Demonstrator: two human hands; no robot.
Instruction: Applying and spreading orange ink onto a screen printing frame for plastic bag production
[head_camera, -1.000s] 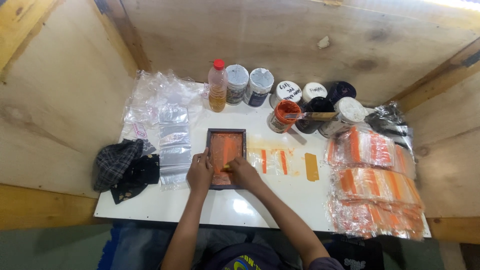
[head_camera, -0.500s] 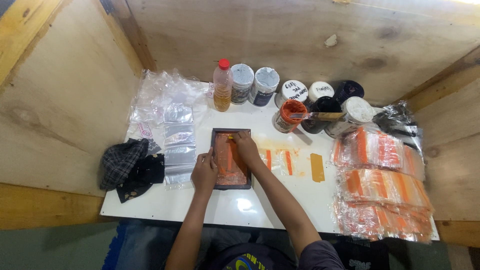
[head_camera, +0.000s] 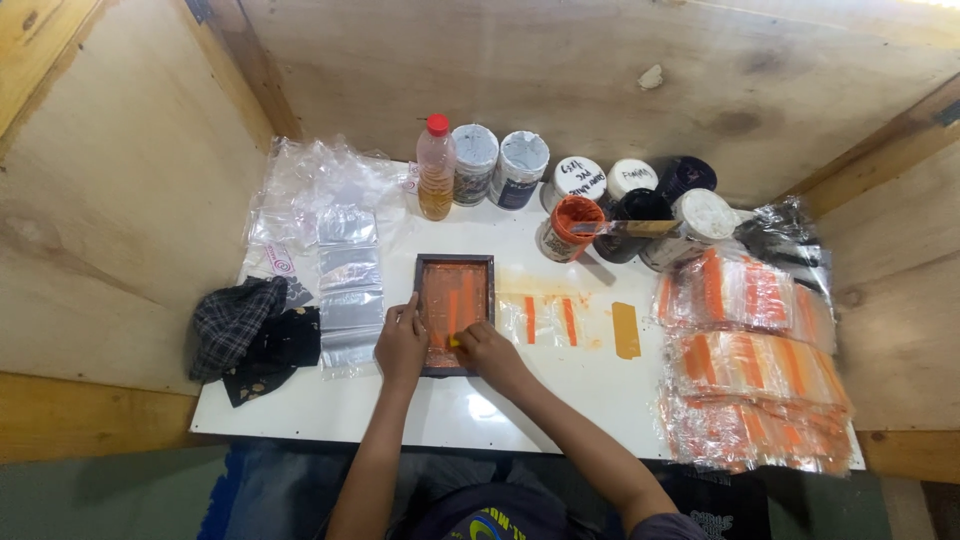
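A small dark-framed printing screen (head_camera: 455, 312) smeared with orange ink lies flat near the front middle of the white table (head_camera: 560, 395). My left hand (head_camera: 400, 342) rests on the frame's left lower edge with its fingers pressing down. My right hand (head_camera: 485, 350) sits at the frame's lower right corner, fingers closed on a small yellow scraper (head_camera: 453, 342) that touches the inked mesh. A clear plastic bag with two orange stripes (head_camera: 548, 322) lies just right of the frame.
An open orange ink tub (head_camera: 570, 227) stands among several jars and a bottle of amber liquid (head_camera: 436, 168) at the back. Blank clear bags (head_camera: 345, 290) lie left, printed bags (head_camera: 750, 350) are stacked right. A dark cloth (head_camera: 252, 335) sits at the left edge. Plywood walls enclose the table.
My right hand has drawn back from the upper part of the screen to its lower right corner. My left hand has stayed on the frame's left edge.
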